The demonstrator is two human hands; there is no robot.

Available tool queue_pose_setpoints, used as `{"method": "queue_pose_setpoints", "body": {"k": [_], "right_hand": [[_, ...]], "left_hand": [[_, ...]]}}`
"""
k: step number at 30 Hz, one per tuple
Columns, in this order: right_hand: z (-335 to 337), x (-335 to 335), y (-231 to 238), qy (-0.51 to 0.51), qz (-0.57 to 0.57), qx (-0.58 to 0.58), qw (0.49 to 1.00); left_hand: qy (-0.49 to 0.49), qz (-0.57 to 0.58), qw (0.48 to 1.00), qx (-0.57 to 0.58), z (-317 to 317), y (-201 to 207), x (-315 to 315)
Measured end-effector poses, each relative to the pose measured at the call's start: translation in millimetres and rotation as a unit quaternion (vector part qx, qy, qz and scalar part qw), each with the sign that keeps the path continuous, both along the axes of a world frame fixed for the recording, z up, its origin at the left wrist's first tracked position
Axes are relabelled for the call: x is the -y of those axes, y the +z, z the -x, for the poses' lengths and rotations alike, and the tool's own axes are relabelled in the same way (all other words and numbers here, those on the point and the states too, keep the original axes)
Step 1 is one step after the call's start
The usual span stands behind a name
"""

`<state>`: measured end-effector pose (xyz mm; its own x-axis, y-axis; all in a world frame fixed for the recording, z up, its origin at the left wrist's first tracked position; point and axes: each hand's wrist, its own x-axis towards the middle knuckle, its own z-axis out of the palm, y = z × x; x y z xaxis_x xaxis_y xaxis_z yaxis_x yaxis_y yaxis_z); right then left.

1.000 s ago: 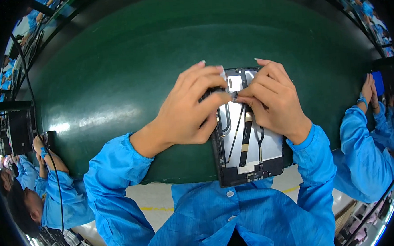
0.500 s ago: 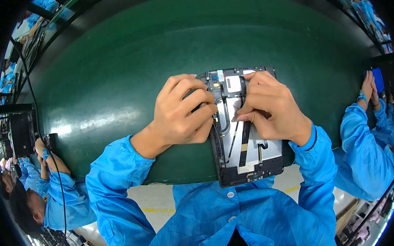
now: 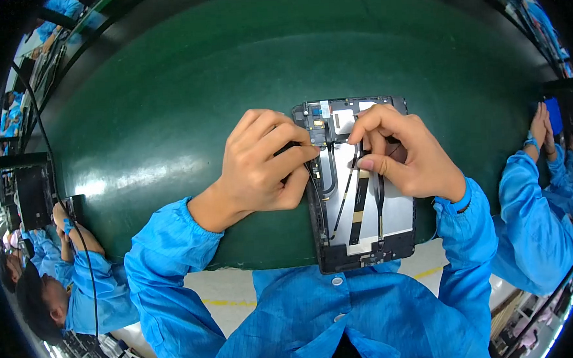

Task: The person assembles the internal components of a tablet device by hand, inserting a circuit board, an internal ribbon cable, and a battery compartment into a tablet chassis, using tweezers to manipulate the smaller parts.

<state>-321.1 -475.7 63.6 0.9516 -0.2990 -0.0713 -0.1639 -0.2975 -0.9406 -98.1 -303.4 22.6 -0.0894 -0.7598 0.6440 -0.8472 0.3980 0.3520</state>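
A tablet [image 3: 398, 235] with its back off lies over the near edge of the green table, inner side up. Its black frame surrounds a silver plate crossed by black ribbon cables. My left hand [image 3: 260, 164] is closed at the tablet's upper left edge, fingertips on the frame; its thumb tip is partly hidden. Over the upper right part is my right hand [image 3: 408, 150], with thumb and index finger bent around dark strips. A narrow flex cable [image 3: 380, 206] runs up from the bottom board beneath this hand; the exact grip is partly hidden. A wider black ribbon [image 3: 360, 207] lies beside it.
The green table [image 3: 186, 119] spreads out ahead. At the left sits a person in blue [image 3: 98, 286], near black box-like equipment [image 3: 33, 199] and a hanging black cable [image 3: 46, 143]. Another person's hands [image 3: 540, 130] are at the right beside a blue object [image 3: 555, 116].
My right hand has moved slightly right, thumb and index finger farther apart. The narrow flex cable, curled before, now stretches up beneath it. My left hand stays at the tablet's edge.
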Motion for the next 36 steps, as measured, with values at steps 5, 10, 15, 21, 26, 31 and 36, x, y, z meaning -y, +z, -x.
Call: {"method": "queue_pose_setpoints", "body": {"k": [5,10,15,21,26,31,36], "right_hand": [[2,2,-9,0.047,0.112,0.064,0.991],[2,3,-8,0.043,0.120,0.077,0.989],[5,3,-6,0.008,0.113,0.082,0.990],[10,17,7,-0.035,0.103,0.024,0.994],[18,38,6,-0.025,0.131,-0.021,0.991],[25,50,4,-0.004,0.115,-0.051,0.992],[26,57,-2,0.003,0.066,-0.030,0.997]], "left_hand": [[0.016,-0.042,0.999,-0.005,10,3,-3],[0.040,-0.094,0.995,0.009,24,16,-11],[0.040,-0.119,0.990,0.059,38,18,-18],[0.039,-0.143,0.975,0.164,43,19,-23],[0.049,-0.137,0.975,0.169,47,21,-23],[0.062,-0.125,0.980,0.140,35,13,-13],[-0.035,-0.027,0.987,0.153,11,14,15]]}}
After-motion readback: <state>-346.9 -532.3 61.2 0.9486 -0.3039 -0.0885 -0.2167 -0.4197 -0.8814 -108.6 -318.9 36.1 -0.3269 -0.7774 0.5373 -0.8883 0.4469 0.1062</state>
